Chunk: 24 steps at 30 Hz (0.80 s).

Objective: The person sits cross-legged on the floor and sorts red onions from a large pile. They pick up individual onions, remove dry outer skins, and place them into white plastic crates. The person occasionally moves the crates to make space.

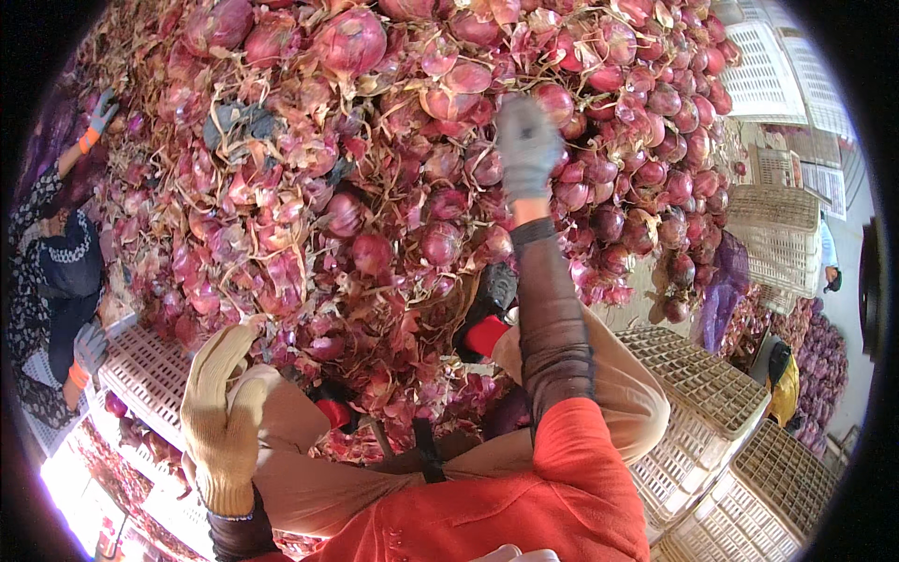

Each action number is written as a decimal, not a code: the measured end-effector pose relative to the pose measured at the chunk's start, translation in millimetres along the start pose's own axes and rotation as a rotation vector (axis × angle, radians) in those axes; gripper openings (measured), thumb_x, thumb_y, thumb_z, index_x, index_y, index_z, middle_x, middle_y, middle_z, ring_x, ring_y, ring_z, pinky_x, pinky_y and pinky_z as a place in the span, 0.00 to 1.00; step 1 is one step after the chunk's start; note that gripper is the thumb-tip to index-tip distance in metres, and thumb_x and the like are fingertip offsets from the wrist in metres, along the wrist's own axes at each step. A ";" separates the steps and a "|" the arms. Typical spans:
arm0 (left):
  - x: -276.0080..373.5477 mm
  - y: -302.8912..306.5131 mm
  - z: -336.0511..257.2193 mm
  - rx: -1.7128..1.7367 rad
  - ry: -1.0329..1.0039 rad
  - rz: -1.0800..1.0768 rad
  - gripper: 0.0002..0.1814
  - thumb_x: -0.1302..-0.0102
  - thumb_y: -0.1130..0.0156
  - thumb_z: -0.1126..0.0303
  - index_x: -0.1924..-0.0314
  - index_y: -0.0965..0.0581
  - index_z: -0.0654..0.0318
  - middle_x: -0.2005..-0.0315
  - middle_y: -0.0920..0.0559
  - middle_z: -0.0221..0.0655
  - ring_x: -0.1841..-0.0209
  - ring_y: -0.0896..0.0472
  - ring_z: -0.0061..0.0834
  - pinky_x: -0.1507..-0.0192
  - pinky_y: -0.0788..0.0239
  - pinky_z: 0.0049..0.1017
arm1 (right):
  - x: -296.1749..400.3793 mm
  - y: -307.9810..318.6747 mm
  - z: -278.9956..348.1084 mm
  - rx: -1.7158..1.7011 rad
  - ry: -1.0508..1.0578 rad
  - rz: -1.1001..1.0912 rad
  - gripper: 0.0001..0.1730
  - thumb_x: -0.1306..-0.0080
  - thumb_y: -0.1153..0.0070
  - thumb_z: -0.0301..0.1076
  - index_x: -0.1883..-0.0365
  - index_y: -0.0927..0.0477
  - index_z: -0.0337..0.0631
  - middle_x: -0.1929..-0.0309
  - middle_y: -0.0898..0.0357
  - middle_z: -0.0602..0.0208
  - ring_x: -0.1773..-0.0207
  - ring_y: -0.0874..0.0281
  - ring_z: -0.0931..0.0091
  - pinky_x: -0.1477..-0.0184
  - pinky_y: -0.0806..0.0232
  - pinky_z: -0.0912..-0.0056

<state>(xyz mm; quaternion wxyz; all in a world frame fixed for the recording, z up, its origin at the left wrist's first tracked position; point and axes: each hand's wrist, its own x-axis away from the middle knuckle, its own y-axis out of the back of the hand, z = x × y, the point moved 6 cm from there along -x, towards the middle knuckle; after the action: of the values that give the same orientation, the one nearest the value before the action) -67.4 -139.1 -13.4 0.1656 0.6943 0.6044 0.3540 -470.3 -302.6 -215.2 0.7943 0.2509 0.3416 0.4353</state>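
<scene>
A large heap of red onions [441, 243] with dry skins and roots spreads before me. My right hand [528, 140], in a grey glove, reaches over the heap beside a round red onion [553, 104]. It is blurred, and whether its fingers hold anything cannot be made out. Above my left knee, my left hand [226, 414] wears a cream knitted glove. Its fingers point up with the thumb apart, and nothing shows in it. A dark, crumpled scrap [242, 125] lies among the loose skins.
Another person's gloved hand [102, 112] touches the heap at the left; their other hand [90, 347] is near a white plastic crate [144, 365]. Stacked crates [692, 393] stand at my right, near purple netting [725, 291]. My shoe [497, 286] rests against the onions.
</scene>
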 end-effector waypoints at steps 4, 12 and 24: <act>-1.5 -1.1 2.6 -0.073 -0.020 -0.004 0.21 0.41 0.37 0.78 0.45 0.21 0.68 0.48 0.18 0.41 0.48 0.21 0.36 0.45 0.30 0.29 | -73.0 39.5 -46.5 0.479 -0.355 0.202 0.43 0.42 0.37 0.61 0.32 0.34 0.51 0.37 0.33 0.42 0.36 0.31 0.51 0.42 0.32 0.47; -6.4 -13.7 4.1 -0.118 0.014 0.073 0.22 0.35 0.37 0.62 0.44 0.21 0.67 0.45 0.19 0.44 0.41 0.23 0.44 0.39 0.32 0.35 | -62.9 -1.3 -84.0 0.552 -0.278 0.539 0.50 0.49 0.33 0.67 0.31 0.35 0.60 0.35 0.36 0.39 0.33 0.34 0.48 0.39 0.32 0.47; -14.4 -18.8 -10.4 -0.169 -0.249 0.047 0.21 0.41 0.38 0.72 0.47 0.21 0.69 0.49 0.20 0.47 0.47 0.21 0.43 0.42 0.31 0.32 | -163.0 33.4 -48.2 0.646 -0.187 0.319 0.56 0.43 0.38 0.64 0.22 0.48 0.53 0.46 0.20 0.41 0.45 0.19 0.52 0.46 0.27 0.49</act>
<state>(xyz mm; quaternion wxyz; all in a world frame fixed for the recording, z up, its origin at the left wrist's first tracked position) -88.4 -150.9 -22.7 0.2886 0.7303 0.5309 0.3186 -587.5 -421.8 -170.0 0.6238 0.5775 0.3440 0.3986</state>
